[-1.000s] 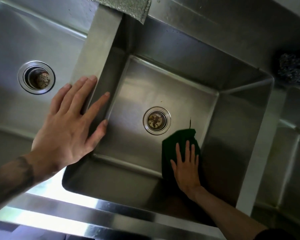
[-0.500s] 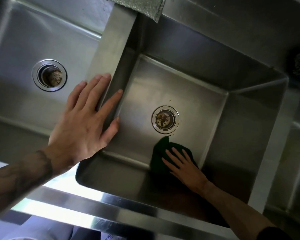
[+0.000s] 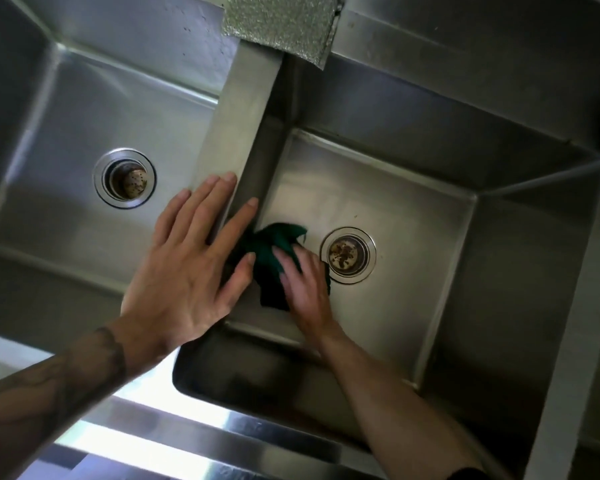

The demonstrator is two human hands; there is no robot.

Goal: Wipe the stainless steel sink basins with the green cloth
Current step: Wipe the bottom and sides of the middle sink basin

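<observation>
1. My right hand (image 3: 305, 289) lies flat on the green cloth (image 3: 274, 244), fingers fairly straight, pressing it down rather than pinching it; the hand is a little blurred.
2. The cloth sits crumpled on the floor of the right basin (image 3: 395, 202), by its left wall and just beside the drain (image 3: 347, 255).
3. My left hand (image 3: 191, 268) rests palm down on the divider (image 3: 243, 116), fingers spread.
4. Beyond it is the left basin (image 3: 101, 98) with its strainer (image 3: 124, 177).
5. A silvery scouring pad (image 3: 281, 26) hangs over the divider's far end.

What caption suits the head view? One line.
Right hand presses green cloth beside the drain; left hand rests on divider.
</observation>
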